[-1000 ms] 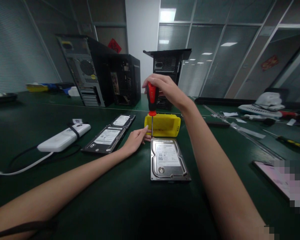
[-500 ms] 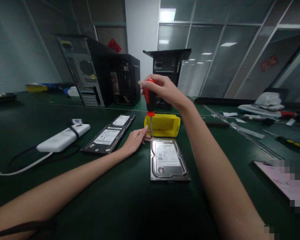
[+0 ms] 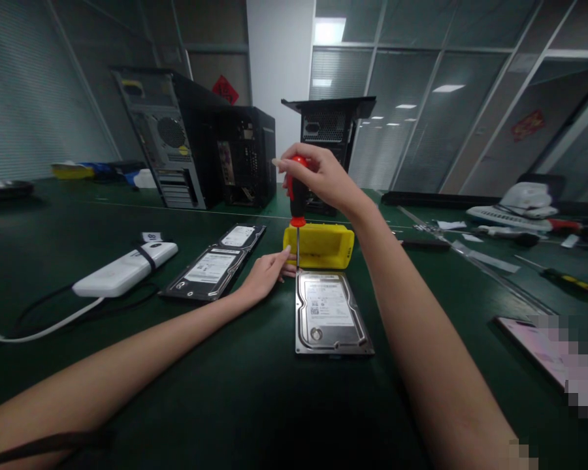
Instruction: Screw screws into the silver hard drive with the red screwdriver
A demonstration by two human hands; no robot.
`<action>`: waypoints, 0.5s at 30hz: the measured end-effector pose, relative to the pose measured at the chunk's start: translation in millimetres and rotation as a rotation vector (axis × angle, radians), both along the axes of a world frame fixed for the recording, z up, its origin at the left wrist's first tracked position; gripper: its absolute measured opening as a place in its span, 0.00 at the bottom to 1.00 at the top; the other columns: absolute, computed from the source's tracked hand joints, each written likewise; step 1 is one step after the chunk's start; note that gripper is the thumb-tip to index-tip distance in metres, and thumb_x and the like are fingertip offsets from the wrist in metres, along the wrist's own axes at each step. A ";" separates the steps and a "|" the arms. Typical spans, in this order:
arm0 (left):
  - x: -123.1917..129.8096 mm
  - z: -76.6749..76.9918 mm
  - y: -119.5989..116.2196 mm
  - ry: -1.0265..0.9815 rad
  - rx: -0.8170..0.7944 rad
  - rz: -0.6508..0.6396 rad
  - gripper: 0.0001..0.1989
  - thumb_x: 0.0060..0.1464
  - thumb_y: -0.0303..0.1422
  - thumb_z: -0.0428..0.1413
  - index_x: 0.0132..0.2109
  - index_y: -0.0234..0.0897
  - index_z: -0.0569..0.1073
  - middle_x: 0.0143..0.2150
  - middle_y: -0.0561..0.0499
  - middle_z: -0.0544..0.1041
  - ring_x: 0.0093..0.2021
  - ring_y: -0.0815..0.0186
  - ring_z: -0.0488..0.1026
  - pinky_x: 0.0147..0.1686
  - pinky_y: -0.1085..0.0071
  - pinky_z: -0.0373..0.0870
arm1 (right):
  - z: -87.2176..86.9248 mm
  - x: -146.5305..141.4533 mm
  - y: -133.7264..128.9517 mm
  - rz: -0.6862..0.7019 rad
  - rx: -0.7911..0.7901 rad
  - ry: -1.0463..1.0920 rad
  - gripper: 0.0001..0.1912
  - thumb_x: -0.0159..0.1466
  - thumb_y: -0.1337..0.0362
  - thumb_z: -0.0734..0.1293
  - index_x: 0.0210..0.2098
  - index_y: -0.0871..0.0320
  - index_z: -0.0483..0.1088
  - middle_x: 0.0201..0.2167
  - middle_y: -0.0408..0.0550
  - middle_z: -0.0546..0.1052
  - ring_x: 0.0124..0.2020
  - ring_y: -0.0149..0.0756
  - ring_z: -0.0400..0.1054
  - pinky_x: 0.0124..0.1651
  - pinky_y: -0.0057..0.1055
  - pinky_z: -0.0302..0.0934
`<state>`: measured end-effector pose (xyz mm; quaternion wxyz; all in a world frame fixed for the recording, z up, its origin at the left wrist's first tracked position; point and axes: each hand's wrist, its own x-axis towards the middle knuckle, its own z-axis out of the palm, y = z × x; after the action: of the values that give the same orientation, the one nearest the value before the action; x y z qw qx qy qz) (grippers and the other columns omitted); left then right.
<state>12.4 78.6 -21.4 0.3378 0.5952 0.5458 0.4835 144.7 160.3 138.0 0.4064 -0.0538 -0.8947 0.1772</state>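
My right hand (image 3: 318, 171) is closed around the red and black handle of a screwdriver (image 3: 298, 202), held upright. Its shaft points down to the far left corner of a silver hard drive (image 3: 329, 307), which lies flat, label up. Resting on the table left of that corner, my left hand (image 3: 267, 274) has its thumb and fingers stretched out beside the shaft. Its fingertips are close to the drive's corner and in front of a yellow plastic tray (image 3: 347, 256); whether they touch either, I cannot tell. The tray stands just behind the drive.
Two more hard drives (image 3: 210, 266) lie end to end at left, beside a white power strip (image 3: 122, 269). Computer cases (image 3: 196, 137) stand at the back. At right are a phone (image 3: 529, 349), another screwdriver (image 3: 566, 279) and a clear plastic strip (image 3: 485, 256).
My right hand's fingers have shifted slightly on the screwdriver handle. The left hand, the hard drive and the yellow tray stay in place.
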 end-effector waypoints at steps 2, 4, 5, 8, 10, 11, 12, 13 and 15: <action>-0.2 -0.3 0.3 -0.001 0.001 0.000 0.28 0.63 0.49 0.43 0.47 0.28 0.75 0.38 0.39 0.81 0.38 0.60 0.79 0.30 0.73 0.70 | 3.9 4.0 -4.6 -0.023 0.010 -0.020 0.18 0.68 0.53 0.57 0.36 0.62 0.68 0.32 0.46 0.69 0.36 0.29 0.64 0.42 0.26 0.60; -0.6 -0.8 0.5 -0.006 0.004 -0.004 0.28 0.62 0.49 0.43 0.47 0.28 0.75 0.38 0.39 0.81 0.38 0.60 0.79 0.30 0.73 0.70 | 8.5 8.7 -10.0 -0.034 -0.011 -0.053 0.20 0.70 0.56 0.53 0.36 0.64 0.69 0.33 0.47 0.70 0.37 0.30 0.64 0.42 0.26 0.60; -0.8 -1.1 0.5 -0.011 0.007 -0.006 0.29 0.62 0.50 0.43 0.47 0.28 0.75 0.38 0.39 0.81 0.38 0.60 0.79 0.30 0.73 0.70 | 10.7 10.9 -12.1 -0.032 -0.029 -0.077 0.20 0.70 0.58 0.52 0.37 0.64 0.70 0.34 0.48 0.70 0.37 0.30 0.64 0.41 0.26 0.60; -1.0 -1.4 0.4 -0.019 0.010 -0.008 0.30 0.61 0.51 0.44 0.47 0.28 0.75 0.38 0.38 0.81 0.37 0.60 0.79 0.29 0.73 0.70 | 15.2 15.6 -14.3 -0.005 -0.078 -0.125 0.18 0.69 0.62 0.54 0.41 0.66 0.71 0.36 0.49 0.71 0.37 0.30 0.65 0.39 0.25 0.60; -0.9 -1.2 0.1 -0.017 0.008 -0.002 0.30 0.61 0.51 0.44 0.47 0.27 0.75 0.38 0.38 0.81 0.37 0.59 0.79 0.29 0.72 0.70 | 16.5 16.9 -13.3 0.016 -0.092 -0.127 0.17 0.68 0.61 0.56 0.42 0.67 0.71 0.36 0.49 0.72 0.37 0.30 0.65 0.38 0.25 0.60; -0.9 -1.1 0.0 -0.016 0.005 0.000 0.30 0.61 0.51 0.44 0.47 0.27 0.75 0.38 0.38 0.81 0.37 0.59 0.79 0.29 0.72 0.70 | 16.7 17.1 -12.7 0.027 -0.093 -0.119 0.17 0.68 0.61 0.57 0.42 0.67 0.71 0.37 0.50 0.72 0.37 0.30 0.66 0.38 0.25 0.60; -0.9 -1.0 -0.1 -0.015 0.004 0.002 0.30 0.61 0.51 0.44 0.47 0.27 0.75 0.38 0.38 0.81 0.37 0.59 0.79 0.29 0.72 0.70 | 16.7 17.1 -12.3 0.039 -0.092 -0.109 0.17 0.67 0.60 0.58 0.41 0.68 0.72 0.37 0.50 0.73 0.37 0.30 0.66 0.39 0.25 0.60; -0.9 -1.0 -0.1 -0.014 0.005 0.001 0.30 0.61 0.51 0.44 0.47 0.27 0.75 0.38 0.38 0.81 0.37 0.59 0.79 0.29 0.72 0.70 | 16.6 16.8 -12.2 0.053 -0.092 -0.098 0.17 0.67 0.60 0.59 0.41 0.68 0.72 0.37 0.51 0.74 0.37 0.30 0.66 0.40 0.26 0.60; -1.3 -1.3 0.1 -0.010 0.007 -0.005 0.30 0.61 0.51 0.43 0.47 0.28 0.75 0.38 0.38 0.81 0.38 0.59 0.79 0.29 0.72 0.70 | 16.1 15.8 -12.8 0.088 -0.095 -0.075 0.17 0.65 0.59 0.61 0.39 0.68 0.72 0.37 0.52 0.74 0.38 0.31 0.67 0.42 0.26 0.60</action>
<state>11.1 78.8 -22.8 0.3398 0.5952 0.5410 0.4874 160.4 147.6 154.0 0.3615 -0.0402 -0.9013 0.2352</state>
